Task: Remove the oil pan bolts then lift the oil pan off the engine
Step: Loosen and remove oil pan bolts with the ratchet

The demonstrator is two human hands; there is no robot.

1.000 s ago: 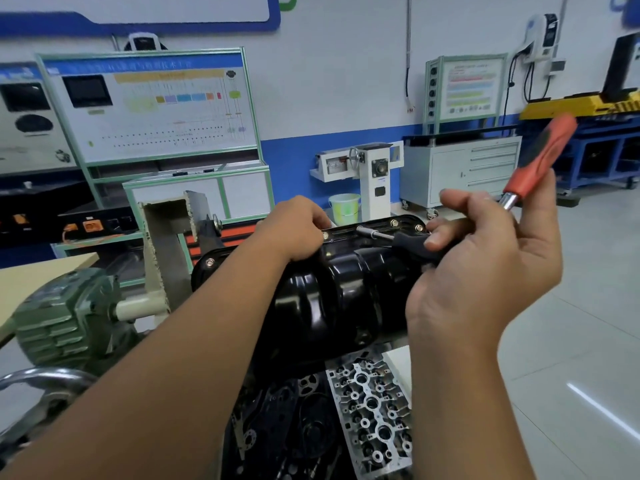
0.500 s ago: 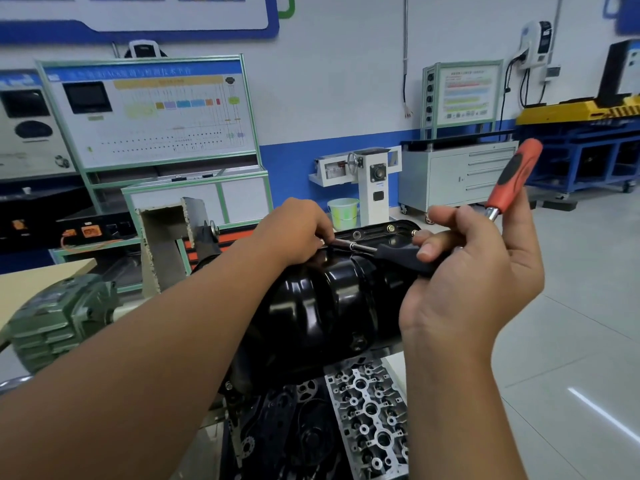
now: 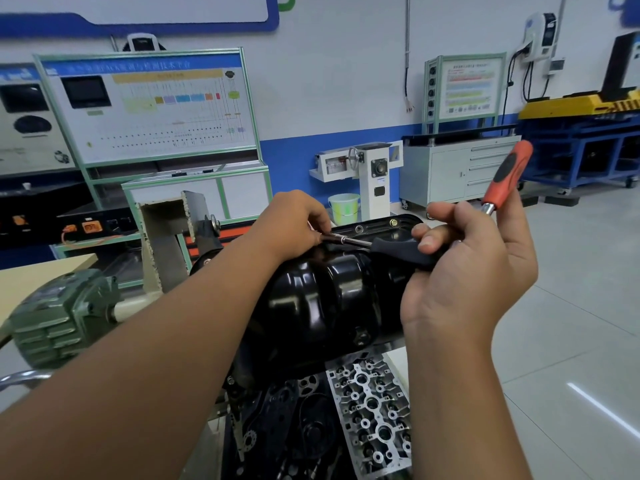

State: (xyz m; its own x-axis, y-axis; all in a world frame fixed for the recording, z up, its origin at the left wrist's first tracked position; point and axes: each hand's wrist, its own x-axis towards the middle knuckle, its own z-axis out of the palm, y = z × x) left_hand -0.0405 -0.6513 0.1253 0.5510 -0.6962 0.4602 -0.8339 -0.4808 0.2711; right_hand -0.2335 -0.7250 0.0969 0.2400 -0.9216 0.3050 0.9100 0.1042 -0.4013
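From my seat, the right side is open: bare floor (image 3: pixel 571 323) lies beside the oil pan (image 3: pixel 322 299), so a hand could pass there. On the left, the engine stand's upright bracket (image 3: pixel 166 237) and the green gearbox (image 3: pixel 59 320) crowd that end of the pan. My left hand (image 3: pixel 294 223) and the driver's shaft (image 3: pixel 349 240) sit over the far flange. Below the pan, the cylinder head (image 3: pixel 374 417) blocks the way.

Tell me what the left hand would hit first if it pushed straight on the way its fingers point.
Likely the thin metal shaft of the black-handled driver, which the left hand already pinches, over the glossy black oil pan's flange. Beyond it probably the right hand, though depth is unclear.
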